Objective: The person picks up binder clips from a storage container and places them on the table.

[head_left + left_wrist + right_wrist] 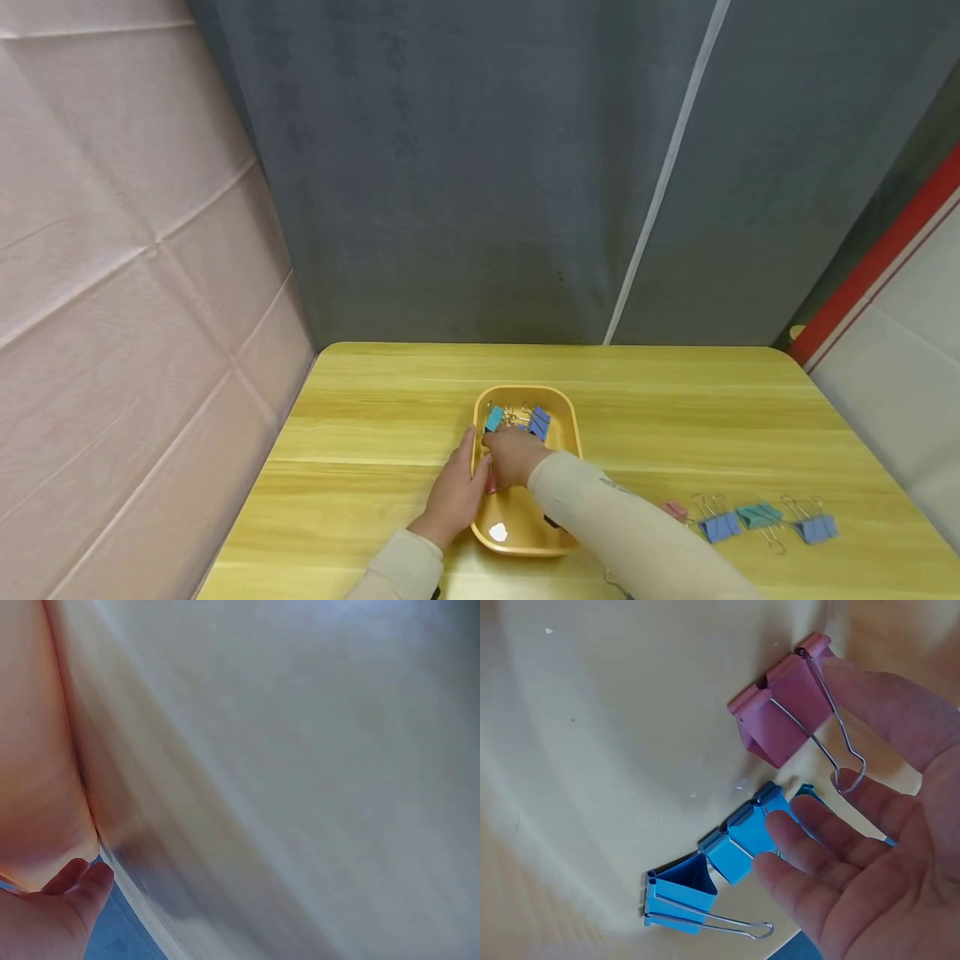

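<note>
— what did the right hand (pixel 885 825) have when you looked in?

— from my desk i saw its fingers (pixel 802 847) spread and fairly straight inside the shallow yellow plastic tray (pixel 592 712). a pink metal binder clip with wire handles (pixel 784 712) sat at the fingertips, its wire loop against one finger, but i couldn't tell whether that was a pinch or only a touch. i'd call the hand apart, not clamped.

— and the left?

— in the head view the left hand (pixel 454 492) lay against the tray's left rim (pixel 477 454), fingers straight along it, steadying rather than gripping. its wrist camera gave me only blur and a thumb, so no more from there.

— what else lay in the tray?

— a row of blue binder clips (pixel 735 840) just beside the fingers, and one darker blue clip (pixel 679 896) nearer the camera with its wire handle flat on the floor. the head view showed blue clips (pixel 537 422) bunched at the far end.

— how far along did it look?

— i judged it partway. several clips were already in the tray, while loose clips on the light wooden table (pixel 375 417) waited well apart to the right: a pink one (pixel 675 510), two blue (pixel 720 526) (pixel 816 527) and a teal one (pixel 759 515) between them.
</note>
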Demonstrator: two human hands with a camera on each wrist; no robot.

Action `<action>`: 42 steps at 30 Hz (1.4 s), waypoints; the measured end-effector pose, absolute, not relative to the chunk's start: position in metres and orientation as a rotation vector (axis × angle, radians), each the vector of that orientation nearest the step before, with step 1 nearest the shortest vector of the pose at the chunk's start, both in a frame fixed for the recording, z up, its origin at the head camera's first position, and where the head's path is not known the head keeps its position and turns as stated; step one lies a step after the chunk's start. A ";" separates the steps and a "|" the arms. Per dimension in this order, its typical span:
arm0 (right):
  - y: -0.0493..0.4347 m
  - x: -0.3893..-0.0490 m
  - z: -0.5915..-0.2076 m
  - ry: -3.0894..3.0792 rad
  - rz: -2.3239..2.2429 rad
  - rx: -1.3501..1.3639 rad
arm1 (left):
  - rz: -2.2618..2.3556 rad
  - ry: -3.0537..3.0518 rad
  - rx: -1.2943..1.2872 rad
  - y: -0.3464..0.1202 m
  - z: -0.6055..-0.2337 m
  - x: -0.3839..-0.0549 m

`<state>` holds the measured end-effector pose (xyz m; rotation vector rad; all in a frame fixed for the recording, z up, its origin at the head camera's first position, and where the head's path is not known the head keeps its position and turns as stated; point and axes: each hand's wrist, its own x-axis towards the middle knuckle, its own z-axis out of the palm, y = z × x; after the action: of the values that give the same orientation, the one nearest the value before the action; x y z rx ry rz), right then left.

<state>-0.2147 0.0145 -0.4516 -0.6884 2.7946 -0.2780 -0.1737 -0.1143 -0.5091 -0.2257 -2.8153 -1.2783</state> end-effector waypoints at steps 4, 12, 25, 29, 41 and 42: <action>0.013 -0.216 -0.454 2.784 -0.254 -0.715 | -1.285 -2.832 -0.209 -0.115 -0.510 -0.174; 0.013 -0.218 -0.458 2.768 -0.272 -0.747 | -1.289 -2.822 -0.219 -0.115 -0.508 -0.173; 0.015 -0.222 -0.466 2.756 -0.324 -0.815 | -1.304 -2.813 -0.234 -0.115 -0.508 -0.174; 0.016 -0.223 -0.466 2.751 -0.321 -0.834 | -1.297 -2.814 -0.239 -0.115 -0.508 -0.174; 0.017 -0.223 -0.470 2.766 -0.251 -0.947 | -1.313 -2.809 -0.240 -0.115 -0.507 -0.173; 0.017 -0.223 -0.470 2.769 -0.239 -0.959 | -1.313 -2.808 -0.241 -0.114 -0.507 -0.173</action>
<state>-0.2232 0.0172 -0.4703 -0.9591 2.7690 -0.2395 -0.1734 -0.1145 -0.5070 -0.2412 -2.8080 -1.3132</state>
